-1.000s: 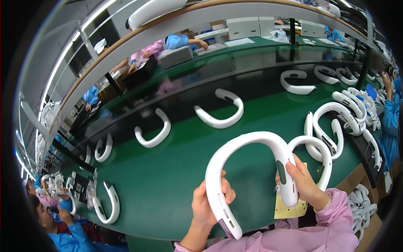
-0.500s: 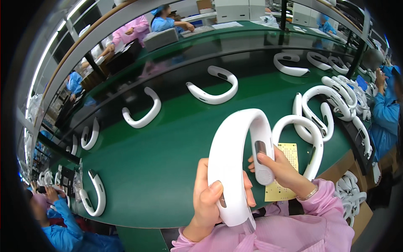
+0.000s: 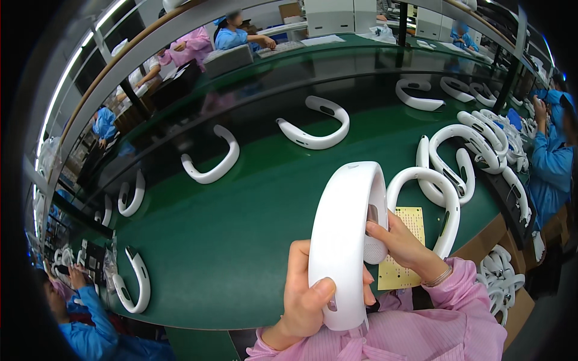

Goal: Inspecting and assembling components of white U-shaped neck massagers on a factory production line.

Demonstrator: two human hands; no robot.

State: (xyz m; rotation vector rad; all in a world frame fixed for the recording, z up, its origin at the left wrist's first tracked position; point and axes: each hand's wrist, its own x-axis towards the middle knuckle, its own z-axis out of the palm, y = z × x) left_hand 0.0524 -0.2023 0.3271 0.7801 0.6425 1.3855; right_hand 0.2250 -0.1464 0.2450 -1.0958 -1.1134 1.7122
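Note:
A white U-shaped neck fan (image 3: 338, 240) is held upright in front of my chest, its curved bend at the top. My left hand (image 3: 306, 295) wraps around the outside of the near arm, thumb on a small dark inset and fingers behind. My right hand (image 3: 409, 243) grips the other arm at its inner side, thumb by a grey panel above a dotted grille. Beneath my right hand lies a yellow perforated board (image 3: 400, 277) on the green bench. Next to it another neck fan (image 3: 453, 207) rests, partly hidden by the held one.
Several neck fans, one of them (image 3: 322, 142) near the middle, lie spaced along the green surface (image 3: 241, 240). More are piled at right beside a black tray (image 3: 512, 201). A cardboard box (image 3: 522, 310) holds white parts. Co-workers in blue (image 3: 554, 162) sit at both sides.
The held neck fan has turned and shifted slightly right, so its inner side shows less. Both hands keep their grip. The neck fans along the middle have slid a little right.

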